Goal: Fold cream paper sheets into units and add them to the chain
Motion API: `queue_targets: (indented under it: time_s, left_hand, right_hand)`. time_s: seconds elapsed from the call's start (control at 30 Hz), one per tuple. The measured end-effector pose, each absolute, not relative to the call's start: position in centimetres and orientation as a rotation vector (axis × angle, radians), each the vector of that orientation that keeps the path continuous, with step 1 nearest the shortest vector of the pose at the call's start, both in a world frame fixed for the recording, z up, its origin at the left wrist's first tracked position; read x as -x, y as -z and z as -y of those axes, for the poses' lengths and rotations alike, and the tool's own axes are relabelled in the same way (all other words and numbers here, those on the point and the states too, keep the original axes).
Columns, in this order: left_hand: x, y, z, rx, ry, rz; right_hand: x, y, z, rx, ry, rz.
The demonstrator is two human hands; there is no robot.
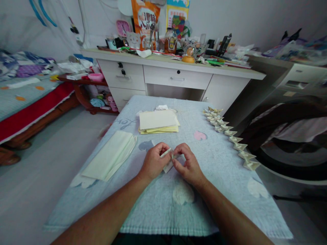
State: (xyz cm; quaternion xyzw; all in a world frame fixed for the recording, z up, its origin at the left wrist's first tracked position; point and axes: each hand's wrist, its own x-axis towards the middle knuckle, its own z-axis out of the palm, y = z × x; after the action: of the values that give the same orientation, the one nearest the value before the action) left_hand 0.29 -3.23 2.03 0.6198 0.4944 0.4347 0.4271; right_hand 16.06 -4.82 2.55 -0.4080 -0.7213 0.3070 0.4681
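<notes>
Near the middle of the cloth-covered table, my left hand (157, 160) and my right hand (187, 164) meet over a small folded piece of pale paper (167, 166). Fingers and thumbs of both hands pinch it, and they hide much of its shape. Just beyond lies a stack of cream and yellow paper sheets (158, 119). To the left rests a pile of long pale green paper (108, 156). A row of folded paper pieces (234, 139), pointed like little boats, runs along the table's right side.
The table wears a light blue cloth (214, 211) with heart prints. Behind it stands a white desk (176, 73) crowded with jars, bags and small items. A front-loading washing machine (297, 80) is close on the right, and a bed (33, 98) is at the left.
</notes>
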Motion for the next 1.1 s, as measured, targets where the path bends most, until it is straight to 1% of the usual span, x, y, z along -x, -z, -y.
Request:
queue_targets:
  time_s: [0.13,0.27,0.37,0.53,0.7,1.1]
  left_hand:
    - [-0.29,-1.93,3.3,-1.525,-1.072,-1.157]
    - [-0.33,-2.06,3.46,-1.53,-1.046,-1.115]
    - [-0.3,-2.25,3.49,-1.551,-1.032,-1.11]
    - [-0.18,-2.67,3.52,-1.591,-1.035,-1.092]
    - [-0.12,-2.75,3.62,-1.588,-1.036,-1.102]
    - [-0.03,-2.38,3.6,-1.515,-1.021,-1.073]
  right_hand:
    - [-16.38,-2.55,4.78,1.055,-0.859,1.623]
    - [-16.53,-2.14,4.37,1.113,-1.056,1.434]
    - [-16.4,-1.95,4.22,1.082,-1.194,1.396]
    - [-16.31,-1.86,4.26,1.028,-1.255,1.401]
    - [-16.38,-1.8,4.33,1.055,-1.213,1.443]
    - [-16.26,-2.59,4.66,1.129,-0.883,1.649]
